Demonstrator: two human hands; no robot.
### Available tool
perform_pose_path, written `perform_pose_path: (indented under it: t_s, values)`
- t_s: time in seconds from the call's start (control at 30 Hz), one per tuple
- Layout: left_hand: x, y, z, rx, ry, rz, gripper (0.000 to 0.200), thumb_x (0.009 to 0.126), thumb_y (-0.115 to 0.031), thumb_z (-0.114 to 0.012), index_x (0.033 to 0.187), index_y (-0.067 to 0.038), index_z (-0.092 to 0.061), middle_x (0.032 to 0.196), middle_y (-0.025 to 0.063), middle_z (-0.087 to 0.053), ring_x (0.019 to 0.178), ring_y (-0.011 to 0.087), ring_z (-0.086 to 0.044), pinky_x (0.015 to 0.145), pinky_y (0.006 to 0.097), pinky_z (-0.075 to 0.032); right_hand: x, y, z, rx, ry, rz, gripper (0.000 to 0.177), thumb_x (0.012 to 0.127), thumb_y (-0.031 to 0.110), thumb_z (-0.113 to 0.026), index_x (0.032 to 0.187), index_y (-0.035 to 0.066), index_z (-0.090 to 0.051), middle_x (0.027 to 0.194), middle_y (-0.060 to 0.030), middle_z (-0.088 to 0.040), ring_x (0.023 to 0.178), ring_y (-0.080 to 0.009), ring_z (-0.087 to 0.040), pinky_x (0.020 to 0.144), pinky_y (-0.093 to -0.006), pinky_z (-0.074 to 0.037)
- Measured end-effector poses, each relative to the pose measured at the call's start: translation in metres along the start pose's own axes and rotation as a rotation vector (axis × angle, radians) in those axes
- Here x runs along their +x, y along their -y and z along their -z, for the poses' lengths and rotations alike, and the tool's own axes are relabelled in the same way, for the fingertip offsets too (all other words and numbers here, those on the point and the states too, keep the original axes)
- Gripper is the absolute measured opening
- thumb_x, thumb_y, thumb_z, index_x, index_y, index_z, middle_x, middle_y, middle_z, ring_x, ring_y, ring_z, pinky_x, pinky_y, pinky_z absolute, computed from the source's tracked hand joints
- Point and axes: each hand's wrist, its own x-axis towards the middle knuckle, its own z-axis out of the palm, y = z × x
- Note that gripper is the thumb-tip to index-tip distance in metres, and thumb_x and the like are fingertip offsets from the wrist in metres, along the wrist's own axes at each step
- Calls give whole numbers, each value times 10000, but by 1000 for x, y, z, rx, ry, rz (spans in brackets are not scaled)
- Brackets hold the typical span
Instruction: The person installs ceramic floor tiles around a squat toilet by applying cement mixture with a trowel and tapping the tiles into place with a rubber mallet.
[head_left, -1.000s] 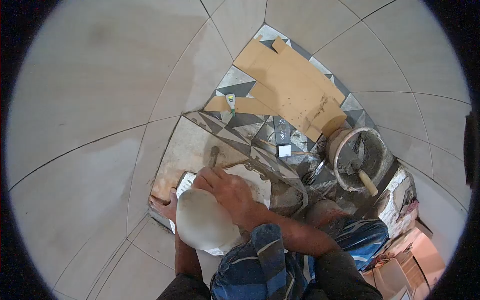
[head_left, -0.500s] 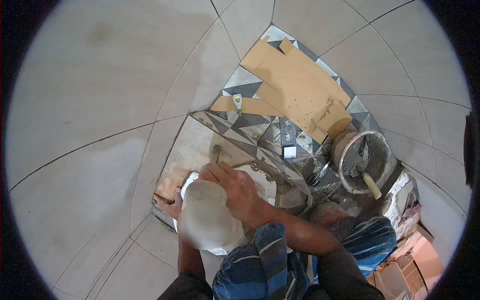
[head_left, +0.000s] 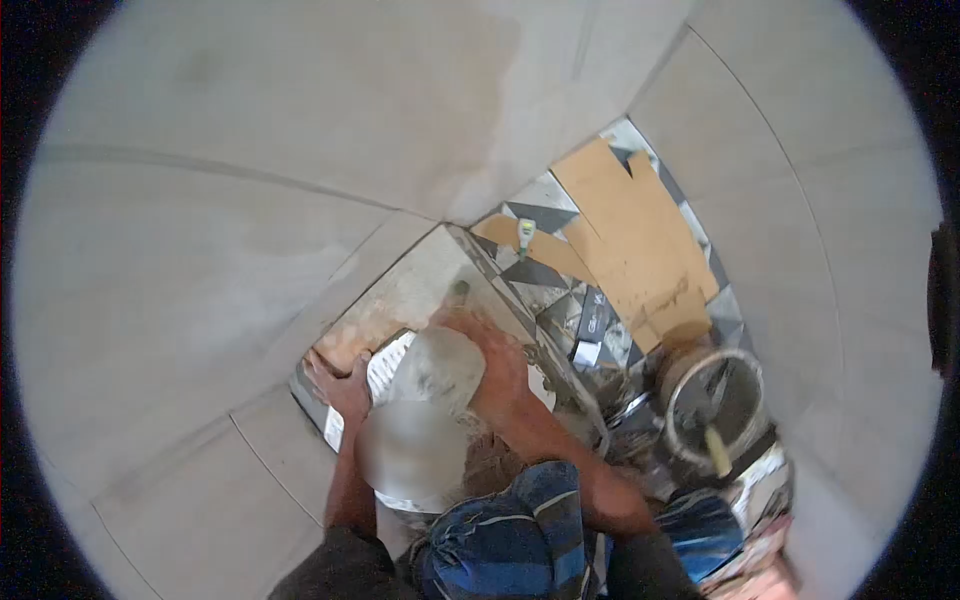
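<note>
My left hand (head_left: 343,388) lies with its fingers spread on the left edge of a pale slab (head_left: 405,280), beside a white ridged piece (head_left: 388,366). My right hand (head_left: 468,335) is over the slab's middle, its fingers blurred and partly behind a pale rounded shape (head_left: 435,370) that covers the centre of the view. A small dark-tipped object (head_left: 459,291) sticks out just beyond my right hand; whether the fingers grip it cannot be made out.
Brown cardboard (head_left: 640,240) covers patterned floor tiles at the upper right. A small bottle (head_left: 526,236) and a dark box (head_left: 592,318) lie near it. A bucket (head_left: 757,385) holds grey mortar and a tool with a pale handle (head_left: 718,452). Tiled walls surround the corner.
The view has shifted and turned, so the cardboard and bucket appear lower. More of the white ridged piece shows beside my left hand. My right hand has become blurred.
</note>
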Motion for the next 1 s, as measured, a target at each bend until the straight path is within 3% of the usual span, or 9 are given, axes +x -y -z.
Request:
perform_pose_path:
  t_s: [0.1, 0.17, 0.3, 0.4, 0.5, 0.77, 0.87, 0.93, 1.0]
  values:
    - [1, 1, 0, 13, -16, 50, 1216, 694, -559, -893, 1638, -84, -292, 1670, 283, -275, 1569, 423, -238, 1257, 629, -124, 2, -3, -2, -210, -58, 155, 357, 776, 218, -797, 1097, 128, -670, 1095, -105, -686, 994, -337, -694, 788, -438, -592]
    - [-2, -1, 4, 16, -3, -8, 1243, 683, -580, -896, 1643, -90, -276, 1679, 284, -253, 1574, 425, -224, 1262, 629, -112, 4, 12, -7, -573, -103, 185, 179, 899, 126, -740, 1069, 95, -696, 1116, -91, -756, 994, -275, -719, 875, -400, -584]
    - [-3, -6, 7, 18, 39, 68, 1261, 679, -599, -895, 1644, -83, -267, 1675, 300, -255, 1587, 421, -191, 1264, 625, -97, 6, 1, -12, -829, -92, 192, 197, 852, 67, -775, 1023, 120, -692, 1078, -74, -757, 951, -269, -726, 837, -387, -590]
    - [-2, -12, 10, -5, 20, 68, 1266, 677, -619, -895, 1643, -85, -274, 1668, 302, -268, 1588, 425, -183, 1258, 640, -93, 11, 26, -17, -440, -124, 305, 144, 873, 111, -775, 991, 127, -693, 1055, -88, -759, 946, -266, -727, 844, -386, -586]
    - [-3, -3, 3, -14, -10, 30, 1283, 661, -643, -896, 1644, -98, -276, 1662, 308, -274, 1581, 440, -188, 1251, 654, -104, 7, -3, -17, -699, -78, 228, 65, 909, 135, -758, 963, 122, -725, 1023, -115, -762, 929, -277, -731, 831, -392, -586]
    - [-2, -5, 8, -13, 0, 38, 1305, 645, -663, -899, 1629, -62, -287, 1665, 312, -254, 1575, 454, -193, 1236, 679, -111, -2, 7, -14, -704, 7, 55, 145, 951, 210, -734, 946, 68, -766, 976, -127, -762, 903, -275, -733, 807, -385, -589]
    - [-4, 6, 11, -146, -49, 19, 1143, 754, -539, -883, 1607, -26, -320, 1655, 317, -277, 1571, 467, -198, 1253, 615, -173, -6, 8, 13, -541, 130, -253, 204, 967, 227, -704, 972, 29, -754, 1003, -131, -759, 928, -255, -722, 844, -365, -569]
    - [-5, 23, 18, -349, -138, 29, 834, 910, -325, -792, 1564, 6, -393, 1632, 312, -338, 1564, 472, -220, 1269, 526, -214, -30, 35, 24, -116, -209, -188, 217, 978, 209, -684, 1004, 0, -736, 1009, -146, -741, 896, -228, -694, 827, -358, -544]
    - [-8, 52, 27, -319, -178, 79, 772, 929, -285, -767, 1548, 13, -416, 1616, 309, -369, 1561, 471, -232, 1268, 524, -216, -27, 57, 54, -741, -113, 144, 218, 986, 188, -671, 1065, -13, -702, 1011, -146, -727, 887, -211, -682, 796, -366, -530]
